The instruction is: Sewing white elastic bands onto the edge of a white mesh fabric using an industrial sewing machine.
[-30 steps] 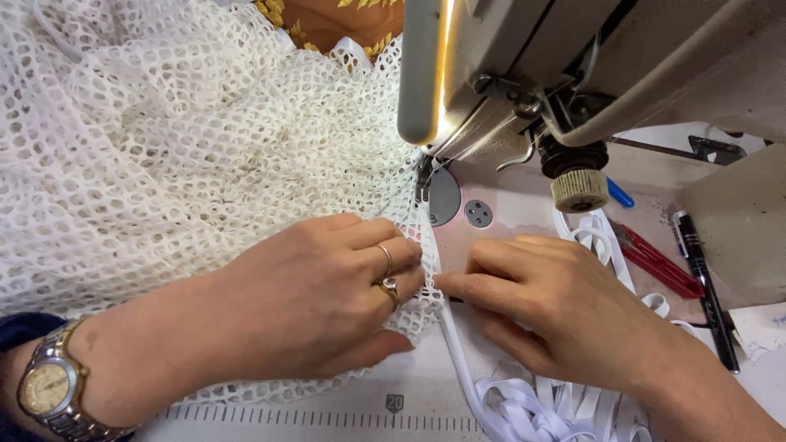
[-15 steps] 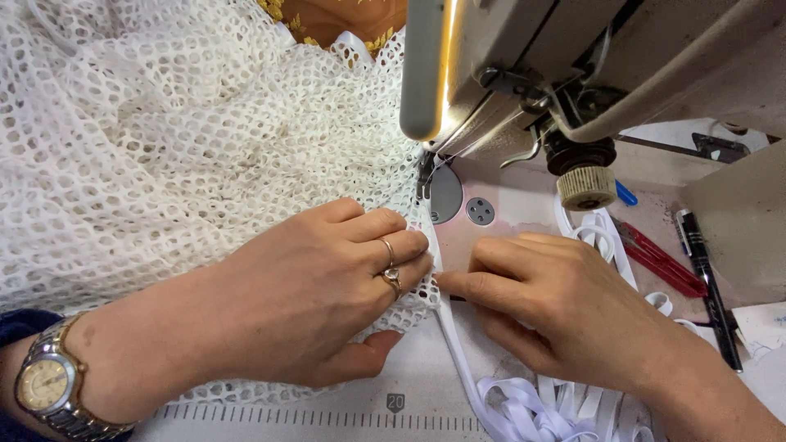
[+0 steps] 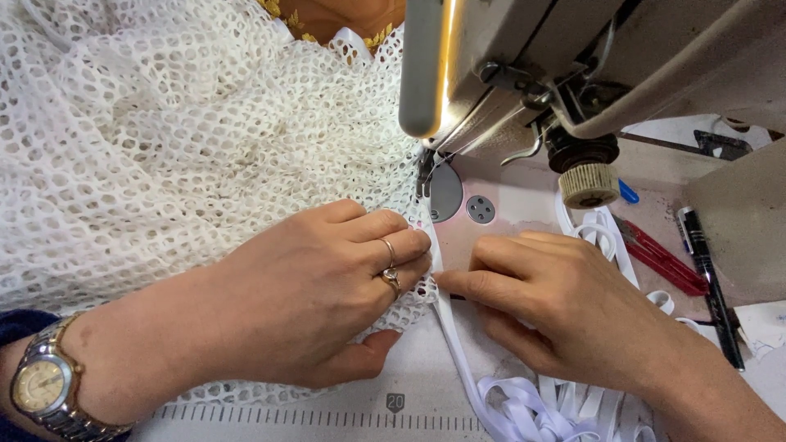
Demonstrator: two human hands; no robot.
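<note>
Nearest to us, a loose heap of white tape [image 3: 532,413] lies on the counter [image 3: 327,421], beside the printed ruler strip [image 3: 311,417] along its near edge. From that heap one run of tape climbs away from us toward the needle, and we judge the step in hand to be feeding this tape along the edge of the white net fabric [image 3: 164,147] under the presser foot [image 3: 424,168].

Our left hand [image 3: 311,303] lies flat on the net, its fingers [image 3: 385,237] stretched out and pressing the fabric edge down rather than gripping it; a wristwatch [image 3: 45,385] shows at the near left. Our right hand [image 3: 573,311] rests on the machine bed, its fingers curled loosely, with the forefinger [image 3: 471,282] pinning the tape against the net's edge just where the two hands meet.

To do this well, we should keep tape and fabric edge touching and parallel, let the machine draw them in without pulling, and hold our fingertips well short of the needle. The open mesh will likely stretch and skew easily, so even, light pressure from both hands matters.

Farther right lie red snips [image 3: 663,258] and a black pen [image 3: 708,282]. Beyond the hands rises the sewing machine [image 3: 573,57], its lamp [image 3: 426,65] lit.
</note>
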